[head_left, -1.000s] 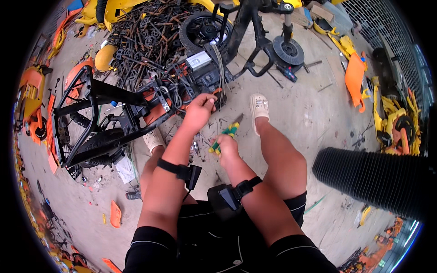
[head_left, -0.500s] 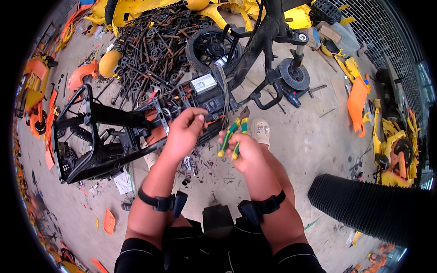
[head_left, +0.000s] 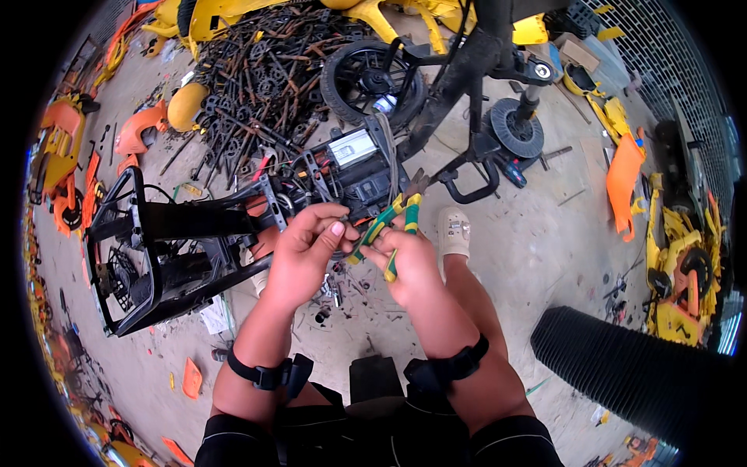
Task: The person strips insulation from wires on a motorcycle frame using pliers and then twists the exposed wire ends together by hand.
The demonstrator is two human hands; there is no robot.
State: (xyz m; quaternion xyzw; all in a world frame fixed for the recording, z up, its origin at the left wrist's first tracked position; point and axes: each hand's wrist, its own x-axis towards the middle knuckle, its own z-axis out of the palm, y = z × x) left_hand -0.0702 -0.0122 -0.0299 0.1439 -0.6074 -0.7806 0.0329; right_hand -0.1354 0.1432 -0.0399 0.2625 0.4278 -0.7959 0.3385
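Observation:
In my right hand (head_left: 412,261) is a pair of pliers (head_left: 380,224) with green and yellow handles. Its dark jaws point up and away, and the handles are spread apart. Beside it on the left, my left hand (head_left: 305,251) is closed, thumb against curled fingers; whatever lies in them is too small or hidden to name. Both hands are over the near side of a black scooter frame (head_left: 194,219) lying on the floor. A silver box (head_left: 352,149) and a bundle of grey cables (head_left: 387,144) sit on the frame just beyond my hands.
Behind the frame lies a heap of rusty metal parts (head_left: 257,86) beside a black wheel (head_left: 336,86). A grey disc (head_left: 517,128) with a strut stands at the right. A ribbed black hose (head_left: 615,366) reaches in from the lower right. Orange panels (head_left: 625,183) lie farther right.
My right hand and the pliers have come closer to my left hand. The pliers have tilted further right at the jaws. The view has shifted slightly.

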